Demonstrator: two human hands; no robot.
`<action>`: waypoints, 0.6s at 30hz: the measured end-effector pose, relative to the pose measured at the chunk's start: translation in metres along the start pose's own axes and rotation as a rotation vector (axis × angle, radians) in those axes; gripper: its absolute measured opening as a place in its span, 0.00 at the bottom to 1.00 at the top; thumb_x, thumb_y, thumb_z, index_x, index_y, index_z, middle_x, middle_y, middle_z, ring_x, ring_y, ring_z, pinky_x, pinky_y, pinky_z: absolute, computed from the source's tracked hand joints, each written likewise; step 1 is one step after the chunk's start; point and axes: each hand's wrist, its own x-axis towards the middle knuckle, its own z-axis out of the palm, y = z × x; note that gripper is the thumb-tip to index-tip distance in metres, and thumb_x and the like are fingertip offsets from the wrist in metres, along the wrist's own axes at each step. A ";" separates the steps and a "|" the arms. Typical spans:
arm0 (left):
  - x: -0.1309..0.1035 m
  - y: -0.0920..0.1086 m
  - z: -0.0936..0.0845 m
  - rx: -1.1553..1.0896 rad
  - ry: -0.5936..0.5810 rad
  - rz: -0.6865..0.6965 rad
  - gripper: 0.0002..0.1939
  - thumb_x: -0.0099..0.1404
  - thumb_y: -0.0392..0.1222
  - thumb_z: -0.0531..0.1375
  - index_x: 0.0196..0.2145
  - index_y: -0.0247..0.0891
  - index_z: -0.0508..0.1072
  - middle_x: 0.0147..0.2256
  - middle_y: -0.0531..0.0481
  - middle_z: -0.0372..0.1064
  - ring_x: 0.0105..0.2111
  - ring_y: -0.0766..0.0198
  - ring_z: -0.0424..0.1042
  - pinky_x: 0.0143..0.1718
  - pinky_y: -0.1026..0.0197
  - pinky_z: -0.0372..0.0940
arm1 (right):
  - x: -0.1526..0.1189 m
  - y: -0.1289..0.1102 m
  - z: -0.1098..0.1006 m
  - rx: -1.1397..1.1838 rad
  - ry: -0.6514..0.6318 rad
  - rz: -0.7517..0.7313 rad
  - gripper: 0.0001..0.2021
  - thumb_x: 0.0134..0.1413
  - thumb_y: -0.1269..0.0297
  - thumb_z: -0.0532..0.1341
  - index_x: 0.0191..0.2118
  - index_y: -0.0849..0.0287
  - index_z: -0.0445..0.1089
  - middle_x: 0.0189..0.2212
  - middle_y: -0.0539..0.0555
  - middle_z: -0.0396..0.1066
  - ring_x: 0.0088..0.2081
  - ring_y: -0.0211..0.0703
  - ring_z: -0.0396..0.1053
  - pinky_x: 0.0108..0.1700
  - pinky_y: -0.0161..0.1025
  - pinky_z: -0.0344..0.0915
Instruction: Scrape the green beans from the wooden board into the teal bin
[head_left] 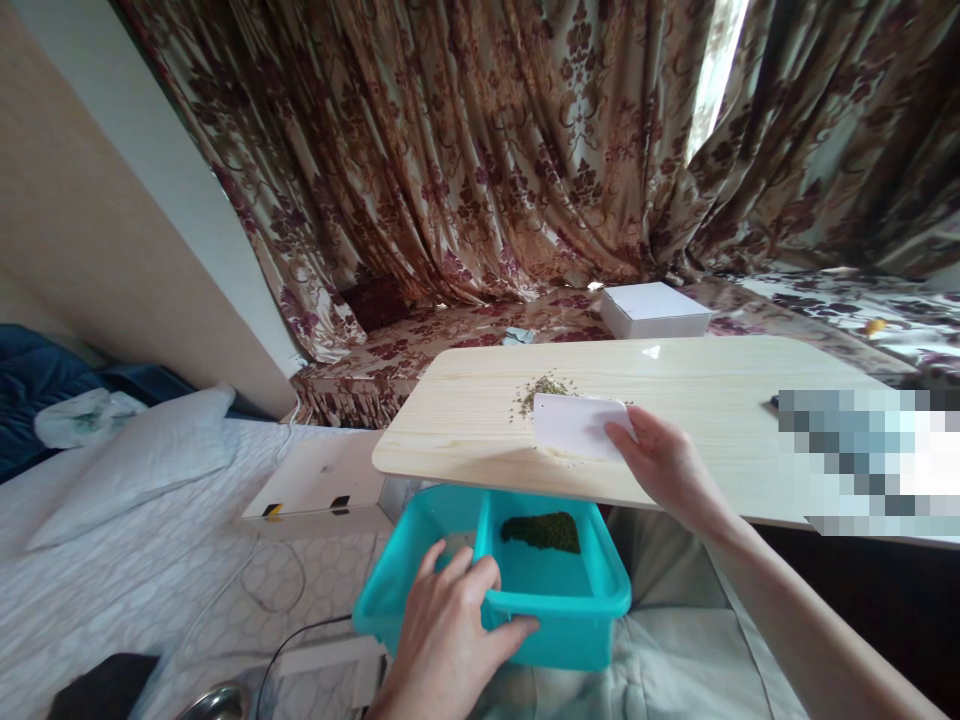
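My right hand (667, 460) pinches a flat white plastic scraper (574, 425) by its right end, holding it over the wooden tabletop (720, 400). Just behind the scraper lies a scattered pile of small greenish-brown seeds or grains (547, 385), partly covered by it. Below the table's front edge sits a turquoise two-compartment bin (555, 602). Dark green grains (544, 532) lie in its right compartment; a small pale heap in the left one is mostly behind my fingers. My left hand (457, 625) grips the bin's near rim by the divider, fingers inside and thumb outside.
A white box (656, 308) stands beyond the table, in front of patterned curtains (465, 150). On the bed to the left are a pillow (142, 460), a white case (319, 478) and a loose cable (289, 640). A blurred-out object (855, 450) lies at the table's right.
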 end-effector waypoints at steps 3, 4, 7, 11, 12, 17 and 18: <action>0.000 -0.004 -0.001 -0.001 -0.004 -0.006 0.14 0.53 0.43 0.71 0.26 0.41 0.67 0.30 0.54 0.69 0.38 0.55 0.73 0.57 0.42 0.58 | 0.001 0.001 0.007 -0.037 0.003 -0.024 0.20 0.54 0.45 0.59 0.22 0.54 0.62 0.16 0.47 0.61 0.22 0.39 0.61 0.24 0.35 0.59; 0.000 -0.004 -0.001 -0.004 -0.011 -0.007 0.14 0.53 0.43 0.71 0.26 0.41 0.67 0.30 0.54 0.69 0.39 0.54 0.73 0.56 0.42 0.58 | 0.000 0.001 0.007 -0.035 -0.002 -0.025 0.20 0.54 0.45 0.59 0.21 0.54 0.61 0.16 0.46 0.60 0.22 0.38 0.60 0.24 0.35 0.58; 0.001 -0.005 -0.002 -0.014 -0.027 -0.007 0.15 0.53 0.43 0.71 0.26 0.41 0.67 0.30 0.54 0.69 0.40 0.54 0.73 0.56 0.42 0.58 | -0.003 -0.005 0.005 -0.007 -0.051 -0.019 0.21 0.54 0.45 0.59 0.21 0.54 0.58 0.16 0.45 0.56 0.21 0.36 0.56 0.22 0.34 0.55; 0.001 -0.004 -0.003 -0.014 -0.024 -0.003 0.15 0.53 0.43 0.72 0.27 0.41 0.67 0.30 0.54 0.69 0.39 0.54 0.73 0.56 0.42 0.58 | -0.007 -0.014 0.003 0.067 -0.144 -0.006 0.21 0.55 0.45 0.59 0.22 0.55 0.58 0.17 0.45 0.55 0.21 0.35 0.54 0.21 0.33 0.54; 0.001 -0.005 -0.003 -0.013 -0.021 -0.004 0.15 0.53 0.43 0.72 0.27 0.41 0.67 0.30 0.54 0.69 0.40 0.54 0.73 0.56 0.42 0.58 | -0.008 -0.016 0.003 0.088 -0.160 0.000 0.21 0.54 0.45 0.59 0.22 0.55 0.58 0.17 0.45 0.56 0.21 0.35 0.55 0.21 0.33 0.54; 0.000 -0.006 -0.002 -0.027 -0.016 -0.005 0.15 0.52 0.43 0.72 0.26 0.41 0.68 0.30 0.54 0.69 0.41 0.53 0.72 0.56 0.42 0.59 | -0.021 -0.020 -0.002 0.197 -0.272 0.063 0.21 0.53 0.43 0.61 0.23 0.56 0.64 0.18 0.48 0.64 0.22 0.37 0.61 0.22 0.33 0.60; 0.001 -0.005 -0.002 -0.026 -0.018 -0.006 0.14 0.53 0.43 0.71 0.26 0.40 0.68 0.29 0.54 0.69 0.40 0.54 0.73 0.56 0.41 0.59 | -0.023 -0.020 -0.006 0.217 -0.282 0.083 0.20 0.52 0.43 0.62 0.24 0.56 0.66 0.19 0.49 0.67 0.23 0.38 0.64 0.22 0.33 0.62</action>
